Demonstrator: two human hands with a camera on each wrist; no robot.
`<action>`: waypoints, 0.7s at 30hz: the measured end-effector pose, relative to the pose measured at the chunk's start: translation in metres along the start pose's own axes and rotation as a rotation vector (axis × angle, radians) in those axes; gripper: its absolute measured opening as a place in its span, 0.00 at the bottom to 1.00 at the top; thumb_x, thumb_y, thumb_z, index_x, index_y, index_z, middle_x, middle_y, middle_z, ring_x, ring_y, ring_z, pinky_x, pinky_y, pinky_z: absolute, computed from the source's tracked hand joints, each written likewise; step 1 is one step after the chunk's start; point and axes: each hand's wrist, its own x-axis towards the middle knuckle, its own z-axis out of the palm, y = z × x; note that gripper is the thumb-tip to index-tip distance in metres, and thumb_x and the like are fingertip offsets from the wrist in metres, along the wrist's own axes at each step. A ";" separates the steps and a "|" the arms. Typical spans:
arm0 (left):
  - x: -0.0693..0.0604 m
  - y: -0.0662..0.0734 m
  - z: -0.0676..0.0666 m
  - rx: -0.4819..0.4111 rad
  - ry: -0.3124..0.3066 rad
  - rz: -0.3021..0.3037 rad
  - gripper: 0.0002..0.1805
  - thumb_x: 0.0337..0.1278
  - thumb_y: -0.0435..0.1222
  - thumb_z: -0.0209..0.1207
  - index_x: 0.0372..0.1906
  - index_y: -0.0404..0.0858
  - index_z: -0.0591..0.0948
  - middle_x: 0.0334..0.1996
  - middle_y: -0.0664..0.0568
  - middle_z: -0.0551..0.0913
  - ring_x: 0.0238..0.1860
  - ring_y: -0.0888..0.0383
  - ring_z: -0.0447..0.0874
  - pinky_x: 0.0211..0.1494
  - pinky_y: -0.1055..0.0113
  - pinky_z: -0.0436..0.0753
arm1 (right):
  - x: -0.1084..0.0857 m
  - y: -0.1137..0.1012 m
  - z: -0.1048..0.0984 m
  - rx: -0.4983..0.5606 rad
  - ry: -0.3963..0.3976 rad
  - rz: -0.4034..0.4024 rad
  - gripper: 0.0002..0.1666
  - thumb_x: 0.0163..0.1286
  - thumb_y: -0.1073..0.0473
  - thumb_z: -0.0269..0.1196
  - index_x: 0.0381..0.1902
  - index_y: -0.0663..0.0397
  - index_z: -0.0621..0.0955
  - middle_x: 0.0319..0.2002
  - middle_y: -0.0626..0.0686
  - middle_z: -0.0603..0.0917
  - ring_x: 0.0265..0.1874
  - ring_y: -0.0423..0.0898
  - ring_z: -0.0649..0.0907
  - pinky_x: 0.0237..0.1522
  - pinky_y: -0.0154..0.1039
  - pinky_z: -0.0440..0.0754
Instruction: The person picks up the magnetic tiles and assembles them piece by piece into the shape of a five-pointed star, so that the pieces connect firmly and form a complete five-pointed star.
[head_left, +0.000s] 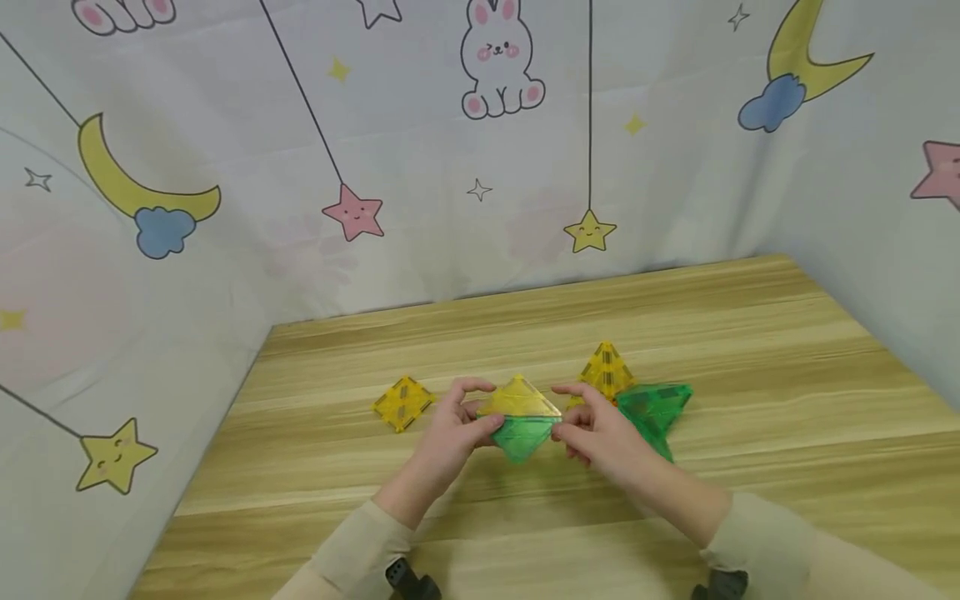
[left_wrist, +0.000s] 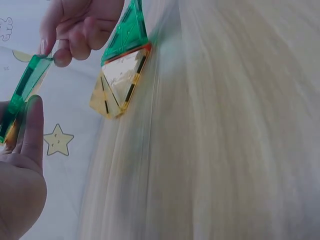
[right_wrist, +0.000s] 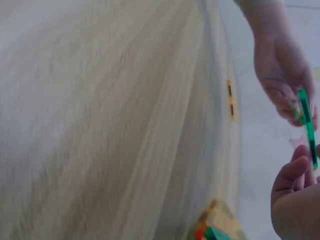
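Note:
A yellow triangular magnetic tile [head_left: 520, 397] and a green one [head_left: 521, 437] meet along a shared edge, held above the table between both hands. My left hand [head_left: 457, 421] grips their left end, thumb on the near face. At the right corner, my right hand [head_left: 596, 427] pinches the pair with thumb and fingertips. In the left wrist view, the green tile [left_wrist: 31, 75] appears nearly edge-on between the hands. Just beyond the right hand stand a yellow pyramid-like tile shape [head_left: 607, 371] and a joined green tile shape [head_left: 654, 408], partly covered by that hand.
A flat yellow diamond of tiles [head_left: 403, 403] lies on the wood-grain table [head_left: 315, 492] left of the hands. Behind the table hangs a pale curtain [head_left: 420, 150] printed with stars, moons and a rabbit; it also lines both sides.

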 end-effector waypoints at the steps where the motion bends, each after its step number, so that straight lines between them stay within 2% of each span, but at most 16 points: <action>1: 0.000 0.000 0.002 0.003 -0.008 0.000 0.19 0.61 0.26 0.55 0.55 0.30 0.65 0.39 0.43 0.79 0.33 0.57 0.82 0.40 0.61 0.81 | -0.001 -0.001 -0.003 -0.023 0.000 -0.008 0.29 0.68 0.59 0.59 0.64 0.53 0.64 0.34 0.61 0.78 0.23 0.48 0.74 0.22 0.37 0.73; 5: 0.002 0.000 0.011 0.037 -0.046 -0.013 0.17 0.59 0.26 0.57 0.51 0.29 0.68 0.36 0.45 0.78 0.32 0.57 0.81 0.40 0.62 0.81 | -0.002 -0.004 -0.018 -0.133 -0.037 -0.045 0.24 0.67 0.56 0.60 0.59 0.53 0.71 0.34 0.56 0.76 0.22 0.50 0.74 0.22 0.39 0.74; 8: 0.004 0.001 0.016 0.091 -0.089 -0.019 0.20 0.55 0.26 0.60 0.53 0.30 0.69 0.34 0.47 0.77 0.32 0.58 0.80 0.40 0.63 0.81 | -0.002 -0.006 -0.030 -0.194 -0.067 -0.051 0.22 0.66 0.56 0.61 0.57 0.52 0.73 0.35 0.55 0.76 0.24 0.50 0.73 0.24 0.39 0.74; 13: 0.006 0.001 0.023 0.192 -0.151 -0.045 0.25 0.52 0.27 0.63 0.57 0.33 0.71 0.31 0.50 0.74 0.31 0.59 0.77 0.38 0.65 0.80 | -0.002 -0.006 -0.048 -0.270 -0.088 -0.026 0.24 0.65 0.57 0.62 0.59 0.52 0.73 0.41 0.55 0.73 0.34 0.49 0.73 0.34 0.39 0.75; 17: 0.008 -0.004 0.031 0.201 -0.152 -0.074 0.26 0.51 0.28 0.63 0.57 0.33 0.72 0.32 0.49 0.76 0.31 0.58 0.78 0.37 0.65 0.79 | -0.001 -0.005 -0.056 -0.334 -0.099 -0.027 0.23 0.65 0.57 0.62 0.57 0.53 0.75 0.40 0.54 0.73 0.35 0.48 0.73 0.36 0.41 0.75; 21: 0.009 -0.014 0.039 0.189 -0.117 -0.088 0.25 0.51 0.28 0.64 0.56 0.35 0.73 0.31 0.50 0.76 0.31 0.59 0.77 0.36 0.67 0.79 | 0.001 -0.003 -0.059 -0.453 -0.100 -0.045 0.20 0.64 0.58 0.62 0.55 0.53 0.77 0.36 0.51 0.75 0.32 0.45 0.74 0.34 0.40 0.75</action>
